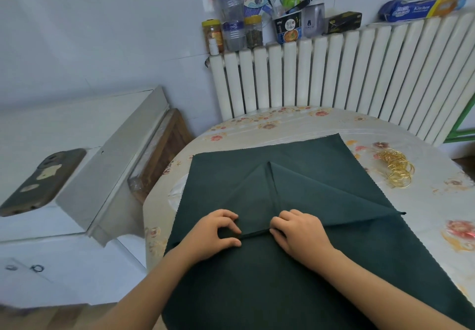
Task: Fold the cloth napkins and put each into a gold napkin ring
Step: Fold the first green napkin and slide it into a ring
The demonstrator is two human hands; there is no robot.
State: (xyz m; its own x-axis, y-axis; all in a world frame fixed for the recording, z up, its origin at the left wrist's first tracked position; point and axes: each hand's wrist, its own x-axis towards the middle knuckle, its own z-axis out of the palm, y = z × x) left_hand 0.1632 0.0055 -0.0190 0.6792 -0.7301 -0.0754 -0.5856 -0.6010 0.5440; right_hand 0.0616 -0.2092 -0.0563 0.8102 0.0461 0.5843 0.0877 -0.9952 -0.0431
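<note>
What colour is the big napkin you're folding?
Dark green, plain with no pattern. The napkin shows best in the head view, the only one here.

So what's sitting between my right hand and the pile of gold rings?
In the head view, only the green napkin and flowered tablecloth lie between the right hand and the gold rings.

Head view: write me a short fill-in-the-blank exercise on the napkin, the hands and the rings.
1. The napkin lying on the table is dark ____ in colour.
2. Both the left hand and the right hand hold the folded ____.
3. The gold napkin rings lie in a pile to the ____ of the napkin.

Missing words: green; napkin; right
</note>
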